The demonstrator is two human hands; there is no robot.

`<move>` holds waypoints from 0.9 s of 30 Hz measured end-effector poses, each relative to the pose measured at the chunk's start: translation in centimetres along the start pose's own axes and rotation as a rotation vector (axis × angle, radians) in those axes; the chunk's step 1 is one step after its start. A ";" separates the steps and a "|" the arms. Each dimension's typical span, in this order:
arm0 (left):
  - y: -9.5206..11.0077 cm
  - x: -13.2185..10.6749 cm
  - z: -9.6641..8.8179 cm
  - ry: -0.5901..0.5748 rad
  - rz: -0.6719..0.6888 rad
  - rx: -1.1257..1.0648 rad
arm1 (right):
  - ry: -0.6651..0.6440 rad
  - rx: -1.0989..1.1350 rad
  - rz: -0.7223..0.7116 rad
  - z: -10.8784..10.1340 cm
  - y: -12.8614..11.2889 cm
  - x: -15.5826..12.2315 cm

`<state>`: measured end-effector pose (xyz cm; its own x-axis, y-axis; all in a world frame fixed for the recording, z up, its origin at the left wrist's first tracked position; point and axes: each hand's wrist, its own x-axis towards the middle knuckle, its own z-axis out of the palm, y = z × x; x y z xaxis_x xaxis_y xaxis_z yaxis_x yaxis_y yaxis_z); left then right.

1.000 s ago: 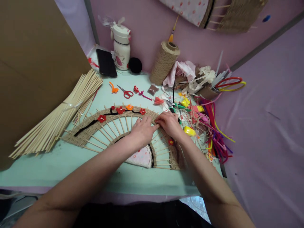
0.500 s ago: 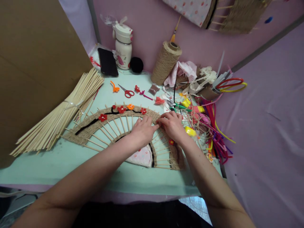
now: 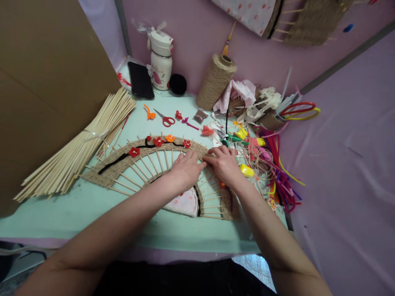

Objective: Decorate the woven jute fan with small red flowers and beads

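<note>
Head view looks forward-down, seemingly near the table (image 3: 55, 218).

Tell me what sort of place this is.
Most likely a handicraft workspace: a fan-shaped woven piece lies under the person's left hand and right hand, with a large spool of twine and a bundle of thin sticks nearby.

No legible text anywhere

My remote feed shows me a craft workspace: a pale green table (image 3: 61, 218) against a pink wall (image 3: 191, 28), holding a woven fan (image 3: 146, 151), twine spool (image 3: 216, 82), scissors (image 3: 168, 121), bundled sticks (image 3: 77, 146) and pipe cleaners (image 3: 285, 191).
</note>
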<state>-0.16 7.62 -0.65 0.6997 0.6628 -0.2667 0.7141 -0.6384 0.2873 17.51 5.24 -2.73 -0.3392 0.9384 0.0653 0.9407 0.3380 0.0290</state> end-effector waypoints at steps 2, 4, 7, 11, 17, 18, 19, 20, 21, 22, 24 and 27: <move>-0.1 -0.1 -0.2 0.007 0.007 0.015 | 0.001 -0.008 0.000 0.0 -0.1 -0.2; -0.4 -0.2 -0.5 0.015 -0.006 0.025 | -0.003 -0.017 0.004 0.0 -0.1 -0.4; -0.8 0.0 -0.5 0.038 -0.042 0.012 | -0.012 -0.003 0.018 0.2 -0.2 -0.9; -1.0 0.2 -0.2 0.056 -0.034 -0.030 | -0.012 0.044 0.036 0.6 -0.2 -1.4; -0.8 0.0 -0.2 0.015 -0.019 -0.004 | 0.027 0.064 0.081 0.3 -0.4 -1.5; -0.8 0.0 -0.2 0.019 -0.020 -0.004 | 0.033 0.064 0.092 0.1 -0.5 -1.5; -0.8 0.0 -0.1 0.027 -0.019 -0.007 | 0.034 0.062 0.100 0.0 -0.5 -1.6; -0.9 0.0 -0.1 0.034 -0.021 -0.012 | 0.033 0.058 0.104 0.0 -0.5 -1.6; -0.9 0.0 0.0 0.040 -0.023 -0.017 | 0.029 0.054 0.103 0.0 -0.6 -1.6; -0.9 0.1 0.0 0.045 -0.023 -0.021 | 0.026 0.047 0.102 0.1 -0.6 -1.7; -1.0 0.2 0.2 0.045 -0.021 -0.026 | 0.022 0.028 0.094 0.3 -0.8 -1.8; -1.0 0.3 0.4 0.032 -0.019 -0.032 | 0.022 -0.006 0.078 0.6 -1.0 -1.9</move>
<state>-0.66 8.30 -1.36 0.6848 0.6869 -0.2433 0.7258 -0.6133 0.3116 17.26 3.19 -3.48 -0.2647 0.9601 0.0898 0.9643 0.2631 0.0291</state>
